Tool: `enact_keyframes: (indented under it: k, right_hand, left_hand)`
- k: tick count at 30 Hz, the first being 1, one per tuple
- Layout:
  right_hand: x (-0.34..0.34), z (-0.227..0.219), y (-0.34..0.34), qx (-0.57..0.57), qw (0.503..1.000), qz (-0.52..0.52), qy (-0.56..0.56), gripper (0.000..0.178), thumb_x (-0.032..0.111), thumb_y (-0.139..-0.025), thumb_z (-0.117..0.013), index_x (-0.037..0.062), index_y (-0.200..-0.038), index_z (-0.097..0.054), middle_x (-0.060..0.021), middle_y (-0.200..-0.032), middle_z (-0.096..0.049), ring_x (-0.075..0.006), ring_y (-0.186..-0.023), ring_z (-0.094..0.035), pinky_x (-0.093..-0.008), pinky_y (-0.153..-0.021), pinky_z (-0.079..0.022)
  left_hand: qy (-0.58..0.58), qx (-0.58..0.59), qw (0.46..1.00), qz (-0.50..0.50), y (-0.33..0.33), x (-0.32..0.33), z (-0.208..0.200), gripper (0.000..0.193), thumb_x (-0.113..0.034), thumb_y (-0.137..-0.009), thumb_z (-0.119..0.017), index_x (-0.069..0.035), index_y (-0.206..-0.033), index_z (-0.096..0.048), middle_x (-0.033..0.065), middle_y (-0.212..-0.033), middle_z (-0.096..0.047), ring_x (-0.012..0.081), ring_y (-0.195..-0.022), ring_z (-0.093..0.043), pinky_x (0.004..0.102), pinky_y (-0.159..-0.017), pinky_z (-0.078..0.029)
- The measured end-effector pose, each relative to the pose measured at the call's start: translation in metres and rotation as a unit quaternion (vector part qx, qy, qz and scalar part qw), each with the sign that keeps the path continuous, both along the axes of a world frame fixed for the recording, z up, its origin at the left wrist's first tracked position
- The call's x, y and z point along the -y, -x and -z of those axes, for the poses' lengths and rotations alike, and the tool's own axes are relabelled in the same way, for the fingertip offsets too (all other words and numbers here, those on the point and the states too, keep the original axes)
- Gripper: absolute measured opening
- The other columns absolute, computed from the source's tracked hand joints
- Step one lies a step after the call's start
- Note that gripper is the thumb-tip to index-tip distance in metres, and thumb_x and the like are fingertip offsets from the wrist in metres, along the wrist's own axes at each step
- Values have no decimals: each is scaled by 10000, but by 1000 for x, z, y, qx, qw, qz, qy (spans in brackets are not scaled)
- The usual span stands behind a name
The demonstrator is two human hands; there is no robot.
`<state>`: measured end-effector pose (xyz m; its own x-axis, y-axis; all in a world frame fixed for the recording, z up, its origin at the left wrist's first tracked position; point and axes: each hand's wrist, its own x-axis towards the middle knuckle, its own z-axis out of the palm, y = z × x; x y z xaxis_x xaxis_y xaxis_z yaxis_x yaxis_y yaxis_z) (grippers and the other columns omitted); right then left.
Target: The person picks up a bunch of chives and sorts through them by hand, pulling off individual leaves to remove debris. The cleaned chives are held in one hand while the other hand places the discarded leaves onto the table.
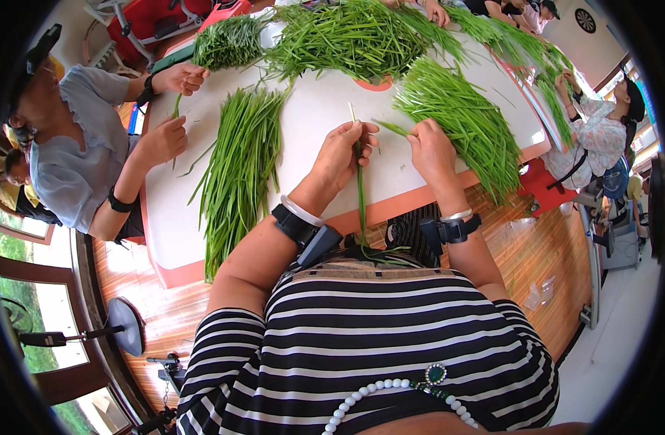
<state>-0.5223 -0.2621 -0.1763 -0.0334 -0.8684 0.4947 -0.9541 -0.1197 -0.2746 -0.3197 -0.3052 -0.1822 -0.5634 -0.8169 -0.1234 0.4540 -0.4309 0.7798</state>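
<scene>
White surface [311, 123] with an orangey-pink edge, garlic chive piles [459, 119] all over it, shiny wood floor [521, 254] underneath and a dartboard [585, 20] up on the far wall.

Left fingers [352, 132] are pinched around a slim garlic chive strand [361, 192], pale end poking up above them and the green part hanging down over the surface's near edge; right fingers [424, 129] are closed on a small green leaf piece [394, 128], its tip pointing toward the left fingers. One pile sits just beside the right fingers, another's off to the left, plus a big heap [354, 40] farther back.
</scene>
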Motion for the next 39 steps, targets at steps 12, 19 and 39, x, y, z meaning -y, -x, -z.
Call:
enact_keyframes:
  k: [12,19,39]
  right_hand:
    - [1,8,-31,359,928,-101,-19,100,72,-863,-659,-6,-869,-597,-63,-705,-640,-109,-599,-566,-267,-567,-464]
    - [2,21,-20,402,910,-89,-43,83,63,-865,-646,1,-909,-613,-88,-728,-669,-136,-606,-606,-275,-590,-486]
    - [10,8,-32,249,964,-89,-32,151,115,-845,-667,-2,-817,-575,-135,-748,-645,-285,-657,-620,-385,-608,-479]
  left_hand:
    - [28,22,998,-61,6,-6,-11,257,-210,-1020,-430,-41,-1119,-597,29,-955,-642,104,-847,-585,242,-679,-449]
    - [-16,42,996,-73,-13,8,-9,226,-217,-1019,-434,-47,-1020,-583,29,-819,-577,95,-655,-499,221,-528,-397]
    - [-14,19,990,-140,-16,10,-9,226,-169,-1017,-407,-34,-1085,-574,37,-841,-577,98,-658,-486,219,-554,-394]
